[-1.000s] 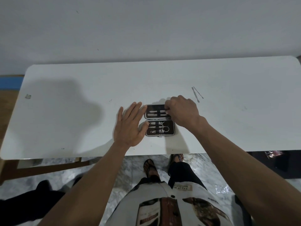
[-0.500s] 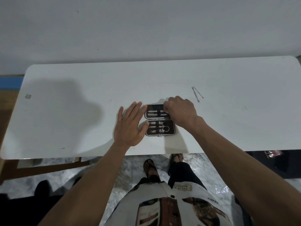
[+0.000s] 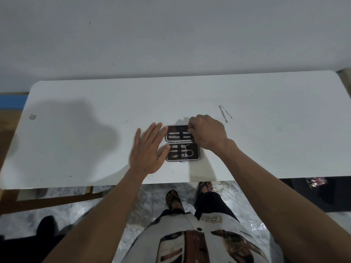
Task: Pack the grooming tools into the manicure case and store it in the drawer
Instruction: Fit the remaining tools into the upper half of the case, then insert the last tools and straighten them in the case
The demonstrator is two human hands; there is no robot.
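Note:
The manicure case (image 3: 195, 157) lies open on the white table (image 3: 95, 139), dark inside with a grey rim. Its near half holds scissors (image 3: 189, 150) and clippers under a strap. Two slim tools (image 3: 176, 135) sit in the far half. My right hand (image 3: 208, 132) covers that half's right end, fingers curled and pinched at the end of the upper slim tool. My left hand (image 3: 149, 150) lies flat and spread against the case's left edge, thumb touching it. Two thin metal tools (image 3: 224, 113) lie loose on the table to the right.
A wall stands right behind the table's far edge. The table's front edge runs just below the case, with my legs and feet on a marbled floor beneath. A wooden frame (image 3: 47, 200) shows under the left part of the table.
My right hand has crept a little left and away from me over the far half of the case. The left hand and the case stay where they were.

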